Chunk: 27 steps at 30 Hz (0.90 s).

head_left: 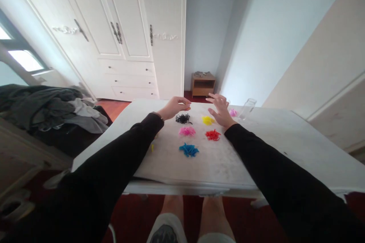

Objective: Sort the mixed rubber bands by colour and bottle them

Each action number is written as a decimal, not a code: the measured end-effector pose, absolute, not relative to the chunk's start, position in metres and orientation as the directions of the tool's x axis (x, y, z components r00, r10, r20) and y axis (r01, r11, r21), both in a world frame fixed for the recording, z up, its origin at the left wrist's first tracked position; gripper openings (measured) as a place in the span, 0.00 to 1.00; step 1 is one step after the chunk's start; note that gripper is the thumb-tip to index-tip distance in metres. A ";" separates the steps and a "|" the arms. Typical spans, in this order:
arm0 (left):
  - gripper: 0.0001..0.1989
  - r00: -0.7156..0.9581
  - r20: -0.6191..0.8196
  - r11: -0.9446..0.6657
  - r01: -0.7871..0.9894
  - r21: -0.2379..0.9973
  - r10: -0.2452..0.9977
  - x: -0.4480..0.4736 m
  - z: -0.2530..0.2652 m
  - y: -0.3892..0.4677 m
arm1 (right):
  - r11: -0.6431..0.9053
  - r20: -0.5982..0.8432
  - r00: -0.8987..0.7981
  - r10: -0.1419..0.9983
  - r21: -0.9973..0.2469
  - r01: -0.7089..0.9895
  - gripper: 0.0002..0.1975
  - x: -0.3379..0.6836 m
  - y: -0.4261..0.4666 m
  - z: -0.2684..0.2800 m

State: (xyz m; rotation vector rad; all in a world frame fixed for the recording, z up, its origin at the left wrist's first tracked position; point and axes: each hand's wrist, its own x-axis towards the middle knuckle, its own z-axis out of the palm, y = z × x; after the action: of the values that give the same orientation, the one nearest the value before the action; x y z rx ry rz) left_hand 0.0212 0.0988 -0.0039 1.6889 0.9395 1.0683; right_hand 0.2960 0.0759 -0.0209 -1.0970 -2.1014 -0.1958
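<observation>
My left hand (174,108) is closed in a pinch above the far side of the table, with a small orange piece (187,109) showing at its fingertips. Just below that hand lies a pile of thin black pieces (183,119). My right hand (220,111) hovers with fingers apart, holding nothing I can see, beside a yellow pile (208,120). Nearer to me are a pink pile (187,131), a red pile (212,135) and a blue pile (188,150) of small strips. Past my right hand sits a pinkish-purple pile (233,112), partly hidden.
A clear jar (247,108) is on the white table (216,169), right of my right hand. One yellow bit (152,147) lies by my left forearm. Beyond the table are a white wardrobe (167,64) and a small wooden cabinet (203,92). Clothes (57,108) are heaped at left.
</observation>
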 end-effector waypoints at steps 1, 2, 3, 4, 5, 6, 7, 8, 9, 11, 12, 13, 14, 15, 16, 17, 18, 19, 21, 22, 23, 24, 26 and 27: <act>0.18 0.330 0.254 -0.300 0.094 0.949 0.909 0.027 -0.008 0.102 | 0.625 0.691 -0.343 0.636 -0.201 0.755 0.21 0.295 0.076 -0.021; 0.19 0.322 0.260 -0.292 0.054 0.955 0.910 0.032 -0.011 0.103 | 0.634 0.712 -0.333 0.618 -0.201 0.747 0.17 0.294 0.076 -0.020; 0.21 0.301 0.268 -0.280 -0.003 0.960 0.915 0.035 -0.014 0.102 | 0.655 0.734 -0.334 0.592 -0.197 0.729 0.14 0.293 0.075 -0.019; 0.22 0.296 0.269 -0.268 -0.045 0.962 0.916 0.038 -0.017 0.100 | 0.681 0.744 -0.348 0.571 -0.191 0.707 0.12 0.292 0.074 -0.017; 0.22 0.307 0.258 -0.250 -0.064 0.966 0.916 0.039 -0.019 0.096 | 0.707 0.750 -0.370 0.549 -0.179 0.685 0.11 0.291 0.072 -0.016; 0.23 0.326 0.244 -0.238 -0.058 0.970 0.913 0.039 -0.020 0.091 | 0.729 0.748 -0.399 0.530 -0.162 0.665 0.09 0.289 0.070 -0.016; 0.22 0.343 0.226 -0.222 -0.050 0.974 0.912 0.039 -0.020 0.084 | 0.750 0.739 -0.435 0.514 -0.142 0.646 0.08 0.287 0.067 -0.016; 0.22 0.368 0.201 -0.201 -0.038 0.979 0.908 0.039 -0.019 0.077 | 0.770 0.722 -0.477 0.502 -0.121 0.626 0.07 0.285 0.063 -0.016; 0.20 0.389 0.185 -0.188 -0.030 0.982 0.903 0.039 -0.018 0.069 | 0.784 0.709 -0.506 0.492 -0.108 0.611 0.06 0.283 0.060 -0.017; 0.18 0.407 0.181 -0.177 -0.048 0.983 0.895 0.040 -0.015 0.056 | 0.801 0.705 -0.525 0.477 -0.103 0.590 0.06 0.278 0.053 -0.017; 0.17 0.410 0.191 -0.180 -0.067 0.981 0.892 0.041 -0.013 0.051 | 0.802 0.704 -0.524 0.479 -0.109 0.587 0.06 0.276 0.050 -0.017; 0.17 0.406 0.204 -0.183 -0.090 0.979 0.891 0.042 -0.011 0.047 | 0.804 0.706 -0.521 0.480 -0.117 0.583 0.06 0.274 0.047 -0.016; 0.16 0.401 0.211 -0.180 -0.114 0.977 0.891 0.044 -0.010 0.044 | 0.806 0.707 -0.517 0.483 -0.128 0.578 0.06 0.272 0.044 -0.015; 0.17 0.395 0.213 -0.172 -0.135 0.976 0.894 0.045 -0.010 0.042 | 0.809 0.709 -0.513 0.484 -0.138 0.572 0.06 0.271 0.041 -0.014; 0.17 0.387 0.208 -0.160 -0.153 0.975 0.898 0.046 -0.011 0.041 | 0.811 0.713 -0.508 0.483 -0.145 0.566 0.06 0.270 0.039 -0.013; 0.18 0.381 0.200 -0.145 -0.166 0.975 0.903 0.047 -0.012 0.040 | 0.813 0.719 -0.502 0.480 -0.150 0.562 0.05 0.270 0.036 -0.011; 0.19 0.375 0.191 -0.133 -0.175 0.976 0.907 0.048 -0.013 0.039 | 0.815 0.725 -0.498 0.477 -0.152 0.559 0.05 0.270 0.034 -0.010; 0.19 0.371 0.182 -0.122 -0.180 0.976 0.910 0.048 -0.015 0.039 | 0.817 0.730 -0.495 0.472 -0.151 0.557 0.06 0.269 0.033 -0.009; 0.20 0.369 0.175 -0.111 -0.188 0.976 0.913 0.048 -0.017 0.038 | 0.823 0.738 -0.496 0.457 -0.138 0.551 0.09 0.269 0.029 -0.006; 0.20 0.368 0.175 -0.109 -0.192 0.975 0.913 0.048 -0.018 0.038 | 0.828 0.742 -0.502 0.444 -0.126 0.546 0.10 0.269 0.028 -0.005; 0.21 0.367 0.176 -0.110 -0.196 0.975 0.913 0.048 -0.018 0.037 | 0.835 0.745 -0.513 0.427 -0.107 0.539 0.10 0.268 0.027 -0.004; 0.21 0.364 0.179 -0.111 -0.201 0.973 0.914 0.048 -0.018 0.037 | 0.843 0.746 -0.528 0.406 -0.083 0.531 0.10 0.267 0.025 -0.003; 0.20 0.359 0.186 -0.117 -0.205 0.972 0.914 0.048 -0.017 0.036 | 0.862 0.736 -0.574 0.360 -0.026 0.507 0.07 0.264 0.022 -0.002; 0.19 0.362 0.189 -0.121 -0.202 0.972 0.913 0.048 -0.016 0.035 | 0.870 0.725 -0.600 0.337 0.003 0.493 0.05 0.262 0.020 -0.002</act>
State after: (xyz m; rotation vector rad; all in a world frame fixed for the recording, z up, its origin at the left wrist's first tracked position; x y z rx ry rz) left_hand 0.0484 0.0350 -0.0160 1.3497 0.7148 1.1046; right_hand 0.2619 0.0200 -0.0015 -0.5963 -2.2682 -0.2605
